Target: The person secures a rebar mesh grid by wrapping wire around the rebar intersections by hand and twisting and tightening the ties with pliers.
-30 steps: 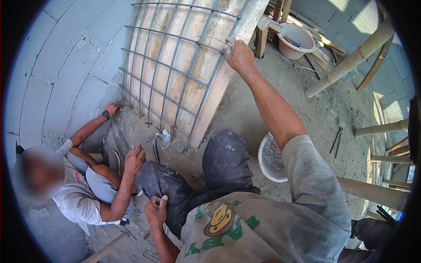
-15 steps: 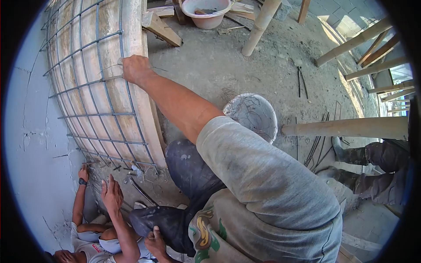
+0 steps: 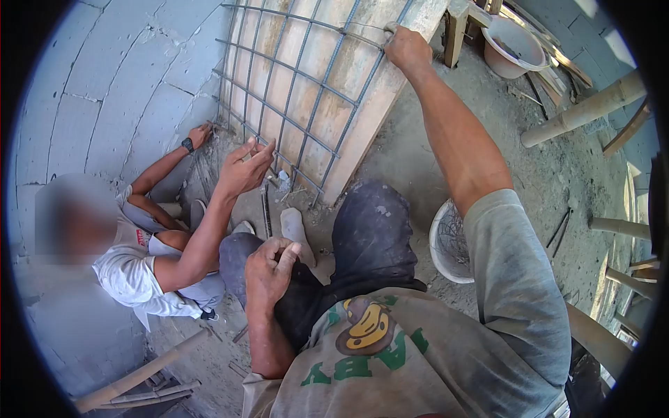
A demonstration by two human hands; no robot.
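My right hand [image 3: 408, 50] is closed at the outer bar of a rebar mesh [image 3: 323, 85], near the upper edge of a sloping wooden formwork panel [image 3: 373, 122]. A thin wire [image 3: 362, 26] runs beside its fingers. Near my bent knee, my left hand [image 3: 268, 273] has its fingers curled in and the thumb across them; whatever it may hold is hidden. A co-worker crouches at left, one hand [image 3: 247, 167] raised by the mesh's lower edge and the other hand [image 3: 200, 135], below a wristwatch, at the panel's bottom corner.
A grey block wall [image 3: 104, 90] stands behind the co-worker. To my right is a white bucket [image 3: 446, 268] of tangled wire. A pink basin [image 3: 512, 49], bamboo posts [image 3: 585, 108] and pincers [image 3: 559, 226] lie or stand farther off. Bamboo poles [image 3: 146, 369] lie at lower left.
My view has swung left, so the mesh and bucket sit farther right in it. My left hand has come up into fuller view. My right hand stays at the mesh's outer bar.
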